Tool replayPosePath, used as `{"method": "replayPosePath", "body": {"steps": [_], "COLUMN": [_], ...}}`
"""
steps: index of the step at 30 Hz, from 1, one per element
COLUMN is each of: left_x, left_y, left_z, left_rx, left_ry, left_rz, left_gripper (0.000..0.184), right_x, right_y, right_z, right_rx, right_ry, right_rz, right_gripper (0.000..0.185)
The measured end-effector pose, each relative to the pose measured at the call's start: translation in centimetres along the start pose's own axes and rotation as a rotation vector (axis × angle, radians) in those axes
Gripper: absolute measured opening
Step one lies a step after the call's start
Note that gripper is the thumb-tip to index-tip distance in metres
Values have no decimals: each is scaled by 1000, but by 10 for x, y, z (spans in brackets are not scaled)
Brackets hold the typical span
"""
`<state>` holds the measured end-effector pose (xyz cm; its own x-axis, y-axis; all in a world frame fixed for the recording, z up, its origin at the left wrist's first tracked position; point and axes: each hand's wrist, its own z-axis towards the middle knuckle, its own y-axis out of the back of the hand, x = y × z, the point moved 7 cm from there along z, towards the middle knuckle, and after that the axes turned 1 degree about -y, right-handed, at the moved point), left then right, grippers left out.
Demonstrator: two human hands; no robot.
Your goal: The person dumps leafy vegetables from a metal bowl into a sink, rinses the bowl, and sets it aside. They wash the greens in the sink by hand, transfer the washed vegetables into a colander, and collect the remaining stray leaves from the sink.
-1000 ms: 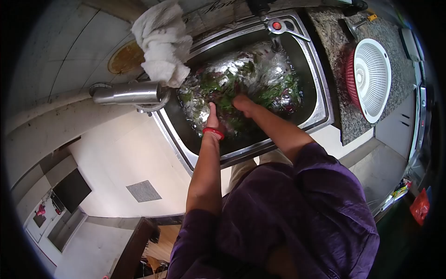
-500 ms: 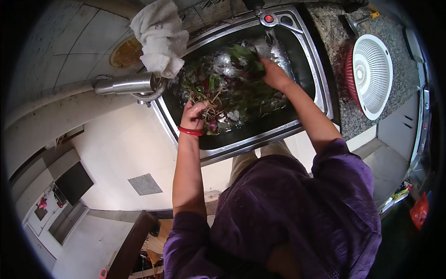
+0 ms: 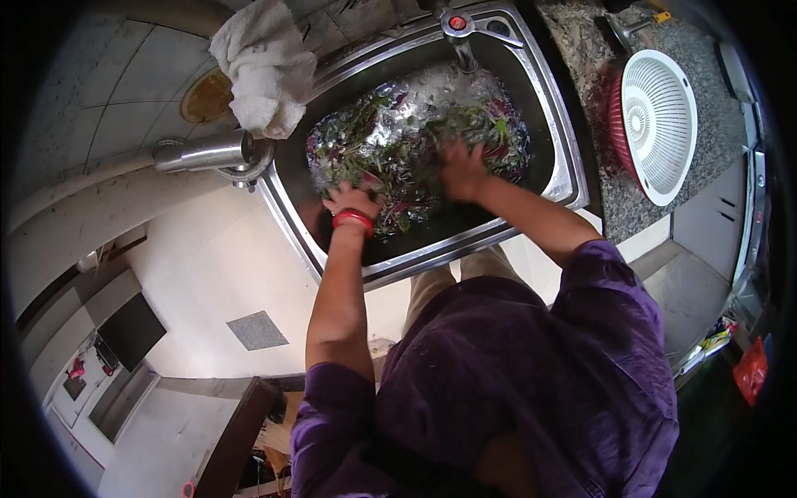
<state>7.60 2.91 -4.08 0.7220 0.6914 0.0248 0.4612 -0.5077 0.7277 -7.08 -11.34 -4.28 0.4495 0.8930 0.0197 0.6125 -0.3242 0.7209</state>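
Leafy greens [image 3: 407, 158] with dark green and purple-red leaves float in the water of a metal sink [image 3: 568, 166]. My left hand [image 3: 353, 199], with a red bangle at the wrist, lies fingers spread on the greens at the near left. Over the near right part of them is my right hand [image 3: 465, 172], its fingers apart and a little blurred. Both palms face down, so what lies under them is hidden. Water runs from the faucet [image 3: 465, 54] at the far side of the sink.
A white colander [image 3: 660, 124] in a red basin stands tilted-looking on the granite counter at right, near a tool with a yellow-tipped handle [image 3: 638, 27]. A white cloth [image 3: 266, 70] hangs over a metal pipe [image 3: 207, 152] left of the sink.
My left hand has let go of the stems it gripped and spread out. My right hand has come nearer and left, releasing a bunch of greens. The view has shifted slightly.
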Motion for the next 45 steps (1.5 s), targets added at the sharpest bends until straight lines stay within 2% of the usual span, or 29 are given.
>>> {"method": "replayPosePath", "body": {"steps": [1, 3, 4, 5, 6, 8, 9, 10, 11, 12, 13, 16, 17, 20, 21, 22, 23, 24, 25, 27, 28, 31, 33, 36, 38, 40, 41, 43, 45], "left_x": [-23, -56, -55, -39, -17, -3, -19, -36, -46, -51, -34, 11, -5, -55, -44, -27, -15, 5, 2, -36, -48, -40, -19, 8, 14, 20, 23, 30, 39], "left_y": [-6, -21, -22, -14, -3, 0, -7, -27, -46, -22, -21, -12, -5, -36, -24, -4, 11, -6, -17, -34, -38, -33, -9, -6, -5, 1, 4, 8, 3], "left_z": [-3, -10, -7, 0, 7, 9, 5, 6, 8, -12, -3, 19, 10, 10, 8, 4, 4, 17, 21, 25, 17, -5, -27, -39, -51, -61, -66, -75, -76], "left_rx": [27, 164, 238, 41, 29, 6, 56, 103, 147, 249, 7, 112, 101, 68, 45, 20, -12, -28, -49, -52, -8, 13, -181, -398, -409, -452, -464, -488, -490], "left_ry": [-154, -390, -419, -407, -203, 112, -41, -182, -324, -464, -431, 38, 112, -312, -262, -212, -161, 53, 126, -231, -323, -482, -404, -338, -315, -304, -294, -277, -292], "left_rz": [51, 392, 498, 362, 165, -72, -60, 198, 458, 485, 553, -81, -48, 356, 279, 202, 124, -116, -326, -386, -285, -152, -239, -394, -497, -569, -565, -563, -546], "left_gripper": [47, 57, 47, 54, 59, 69, 65, 63, 61, 55, 54, 71, 74, 69, 69, 68, 68, 70, 70, 71, 63, 56, 41, 28, 28, 27, 26, 25, 25], "right_x": [17, 7, -16, -38, -54, 1, 24, 38, 19, -11, -24, -15, -1, 17, -1, -31, -61, -61, -54, -1, 21, -19, -52, -20, 31, 95, 123, 171, 197], "right_y": [-2, 11, 14, 11, 8, 7, 6, 8, -4, -19, 7, 20, 20, 6, 1, 24, 9, 17, 21, 23, 26, 37, 54, 82, 89, 108, 111, 106, 84], "right_z": [-11, -7, 7, 20, 27, 13, 4, -5, 16, 53, 40, 27, 25, 36, 40, 34, 56, 52, 40, 27, 23, 35, 57, 93, 121, 126, 127, 113, 95], "right_rx": [80, 39, -3, -38, -79, -53, -36, 8, 77, 142, 87, -194, -303, -203, -262, -253, -11, -139, -266, -297, -310, 85, 5, -175, -335, -179, -291, -299, -246], "right_ry": [223, 351, 179, 8, -166, 75, 195, 395, 294, 192, 87, -114, -161, 179, 178, 58, -77, -254, -433, -128, 27, 38, -215, -260, -139, -98, -8, 163, 346], "right_rz": [24, 47, 201, 354, 506, 280, 162, 72, 105, 137, 201, 245, 227, 75, 64, 245, 371, 416, 459, 238, 129, 215, 237, 144, 239, 184, 301, 152, -64], "right_gripper": [49, 54, 54, 54, 54, 53, 53, 56, 57, 57, 58, 60, 61, 59, 56, 52, 55, 55, 55, 52, 50, 44, 38, 32, 32, 38, 48, 59, 53]}}
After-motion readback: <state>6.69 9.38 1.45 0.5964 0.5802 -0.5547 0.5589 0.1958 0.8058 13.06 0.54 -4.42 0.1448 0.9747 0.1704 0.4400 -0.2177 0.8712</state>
